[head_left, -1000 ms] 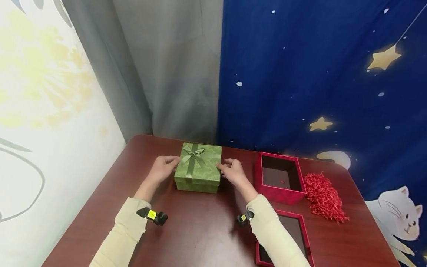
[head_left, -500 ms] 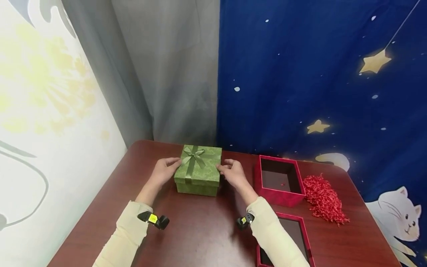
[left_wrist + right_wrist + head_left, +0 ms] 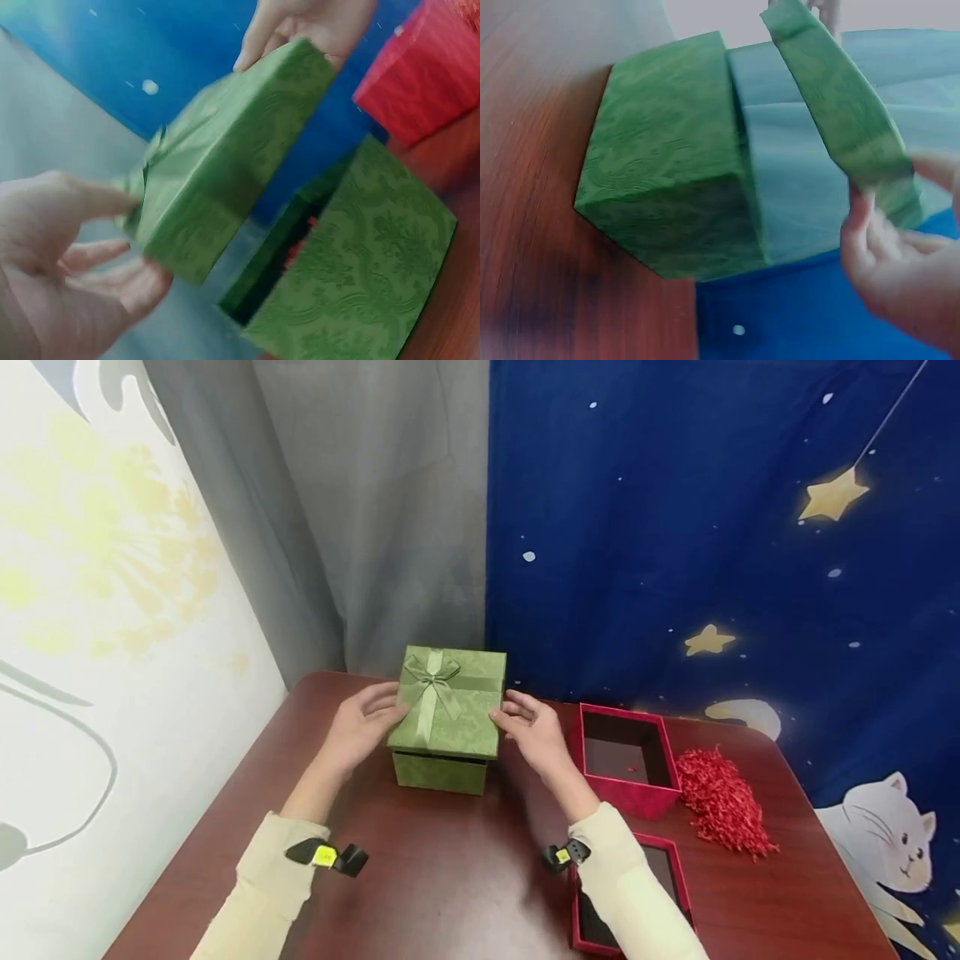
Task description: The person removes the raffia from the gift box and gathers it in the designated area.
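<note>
A green gift box lid [image 3: 465, 697] with a ribbon bow [image 3: 432, 678] is up off its green box base [image 3: 440, 772], and a gap shows between them in both wrist views. My left hand [image 3: 363, 724] grips the lid's left side, thumb near the bow. On the opposite side, my right hand [image 3: 536, 731] pinches the lid's edge between thumb and fingers. The base [image 3: 360, 262] stands on the table; a bit of red shredded paper [image 3: 300, 244] shows inside it in the left wrist view.
To the right stands an open red box [image 3: 630, 793], with a heap of red shredded paper [image 3: 723, 802] beside it. A red lid [image 3: 671, 860] lies inside-up under the right forearm. Curtains hang behind the table [image 3: 450, 868].
Both hands have lifted the green lid off its base, upward from where it sat fitted. The base, red box and shredded paper stay in place; the head view has shifted slightly.
</note>
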Available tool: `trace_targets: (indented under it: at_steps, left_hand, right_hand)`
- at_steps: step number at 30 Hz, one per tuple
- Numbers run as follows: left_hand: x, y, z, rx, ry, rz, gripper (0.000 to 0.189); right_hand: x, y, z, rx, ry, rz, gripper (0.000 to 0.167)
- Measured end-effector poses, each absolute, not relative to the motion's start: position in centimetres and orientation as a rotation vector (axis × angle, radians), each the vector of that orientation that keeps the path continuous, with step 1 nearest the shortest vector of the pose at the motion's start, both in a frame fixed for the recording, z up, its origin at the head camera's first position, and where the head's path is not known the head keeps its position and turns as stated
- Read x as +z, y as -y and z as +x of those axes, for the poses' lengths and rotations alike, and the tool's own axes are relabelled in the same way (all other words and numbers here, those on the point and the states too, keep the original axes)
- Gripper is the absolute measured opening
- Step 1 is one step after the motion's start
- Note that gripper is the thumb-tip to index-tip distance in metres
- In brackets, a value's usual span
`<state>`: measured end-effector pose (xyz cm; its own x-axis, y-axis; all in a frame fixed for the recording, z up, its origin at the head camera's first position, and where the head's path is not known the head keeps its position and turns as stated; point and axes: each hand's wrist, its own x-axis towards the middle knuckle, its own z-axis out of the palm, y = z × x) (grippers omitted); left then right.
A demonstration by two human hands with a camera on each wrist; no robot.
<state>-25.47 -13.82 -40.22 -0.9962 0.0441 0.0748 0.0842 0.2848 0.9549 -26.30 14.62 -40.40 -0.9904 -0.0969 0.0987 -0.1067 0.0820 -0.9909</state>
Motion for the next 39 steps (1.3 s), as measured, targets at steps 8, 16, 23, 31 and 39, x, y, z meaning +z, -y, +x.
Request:
trace_targets:
  at_steps: [8, 16, 23, 31, 39]
  left_hand:
    - [-41.0, 15.6, -17.5, -1.711, 2.542, -0.622, 0.055]
    - [-45.3, 15.8, -13.8, -0.519, 2.195, -1.322, 0.034]
    - [-49.8, 16.0, -13.3, -0.177, 2.218, -1.296, 0.014]
    - [-52.0, 16.0, -13.4, -0.193, 2.271, -1.288, 0.016]
    - [-52.1, 16.3, -13.3, -0.216, 2.269, -1.299, 0.016]
  right_hand:
    - [-39.7, -19.0, -19.1, 1.613, 2.556, 0.987, 0.041]
    - [-42.8, -18.2, -16.1, 0.379, 2.239, 1.595, 0.029]
    - [-47.3, -16.9, -15.7, 0.046, 2.209, 1.597, 0.02]
    - [-49.3, -16.7, -15.7, -0.042, 2.262, 1.573, 0.019]
    - [-50.0, -16.4, -15.9, -0.043, 2.289, 1.534, 0.015]
